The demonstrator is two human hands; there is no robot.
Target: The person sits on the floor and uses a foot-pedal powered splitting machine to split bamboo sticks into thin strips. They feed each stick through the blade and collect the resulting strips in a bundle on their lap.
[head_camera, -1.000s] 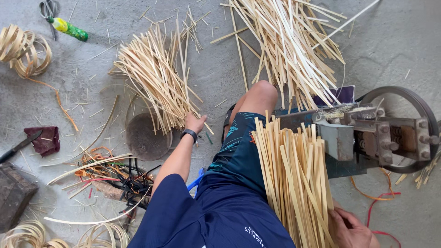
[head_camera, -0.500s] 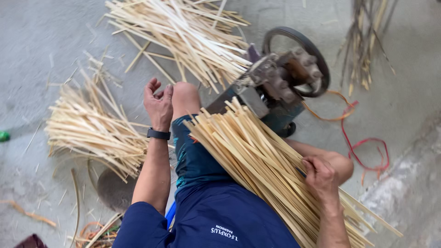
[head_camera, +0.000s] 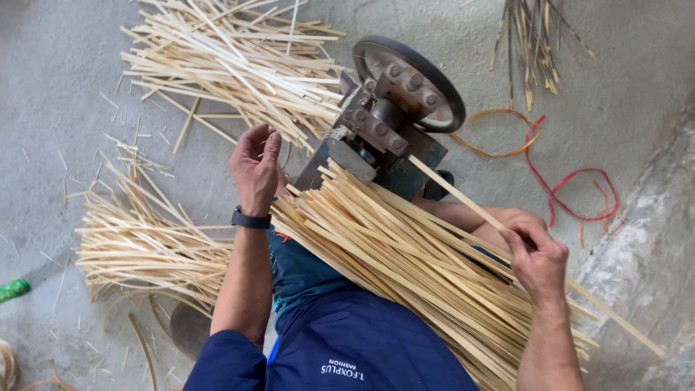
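A thick bundle of pale bamboo strips (head_camera: 405,268) lies across my lap. My right hand (head_camera: 537,255) pinches one long bamboo strip (head_camera: 452,192), whose far end reaches into a small metal machine (head_camera: 376,137) with a black wheel (head_camera: 413,72). My left hand (head_camera: 255,168), with a dark watch on the wrist, hovers with fingers loosely curled and empty beside the machine, just above the near ends of the bundle.
A loose pile of strips (head_camera: 232,61) lies on the concrete floor behind the machine, and another pile (head_camera: 141,242) to my left. Red and orange cords (head_camera: 565,181) curl at the right. A green object (head_camera: 13,289) sits at the left edge. Darker sticks (head_camera: 532,43) lie top right.
My view has swung right and closer to the machine. My left hand came back from the left pile to the machine. My right hand lifted one strip off the bundle toward the machine.
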